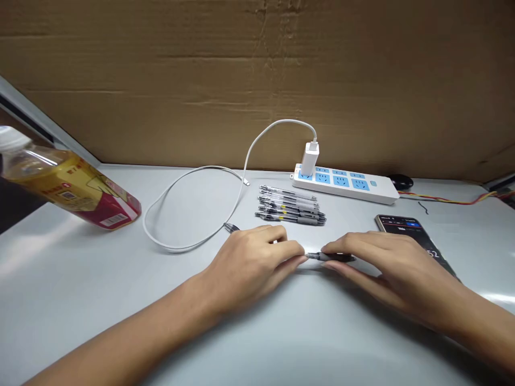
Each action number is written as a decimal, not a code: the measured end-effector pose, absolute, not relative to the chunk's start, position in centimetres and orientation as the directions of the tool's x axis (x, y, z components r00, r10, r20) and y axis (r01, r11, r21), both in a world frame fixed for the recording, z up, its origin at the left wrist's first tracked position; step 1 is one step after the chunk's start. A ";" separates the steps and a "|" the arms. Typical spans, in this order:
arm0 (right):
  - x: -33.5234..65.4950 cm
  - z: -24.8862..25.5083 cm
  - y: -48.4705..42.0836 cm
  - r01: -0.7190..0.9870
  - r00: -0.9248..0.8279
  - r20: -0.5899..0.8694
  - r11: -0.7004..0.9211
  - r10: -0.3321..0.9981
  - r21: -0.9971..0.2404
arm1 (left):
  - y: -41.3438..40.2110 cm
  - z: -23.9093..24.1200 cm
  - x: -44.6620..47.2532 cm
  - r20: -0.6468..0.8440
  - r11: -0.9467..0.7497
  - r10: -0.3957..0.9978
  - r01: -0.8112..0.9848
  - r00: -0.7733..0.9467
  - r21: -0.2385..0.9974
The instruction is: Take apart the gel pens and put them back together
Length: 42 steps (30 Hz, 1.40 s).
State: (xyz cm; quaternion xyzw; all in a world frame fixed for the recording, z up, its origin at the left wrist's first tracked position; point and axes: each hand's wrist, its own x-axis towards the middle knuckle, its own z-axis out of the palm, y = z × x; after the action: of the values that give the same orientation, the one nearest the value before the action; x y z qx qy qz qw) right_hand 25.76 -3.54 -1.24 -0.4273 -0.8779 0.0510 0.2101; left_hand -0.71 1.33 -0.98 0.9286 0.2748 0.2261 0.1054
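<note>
A slim pen (pixel 340 258) with a dark grip lies level between my two hands, just above or on the table. My left hand (pixel 255 260) pinches its clear left end between thumb and fingertips. From the other side, my right hand (pixel 392 262) has thumb and forefinger closed around the dark grip. Just beyond them lies a row of similar clear pens (pixel 292 206) with grey grips, side by side. Behind my left knuckles a dark, glossy end of something (pixel 231 228) pokes out; the rest of it is hidden by the hand.
A white power strip (pixel 346 185) holds a plugged-in charger (pixel 310 159), whose white cable (pixel 189 249) loops on the left. A phone (pixel 414 236) lies beside my right hand. At left is a drink bottle (pixel 76 187). Cardboard (pixel 181 80) walls the table's back.
</note>
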 end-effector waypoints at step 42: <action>24.1 -2.0 -4.1 0.663 -0.620 0.262 0.673 0.739 -0.328 | 2.0 2.0 -2.2 -0.099 -0.807 0.495 0.499 0.863 0.316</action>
State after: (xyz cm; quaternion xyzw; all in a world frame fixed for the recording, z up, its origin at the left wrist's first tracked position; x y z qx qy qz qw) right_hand 24.07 -4.06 -2.02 -0.3918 -0.8946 0.1000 0.1904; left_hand -2.15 2.05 2.05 0.9505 0.2614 -0.0062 0.1677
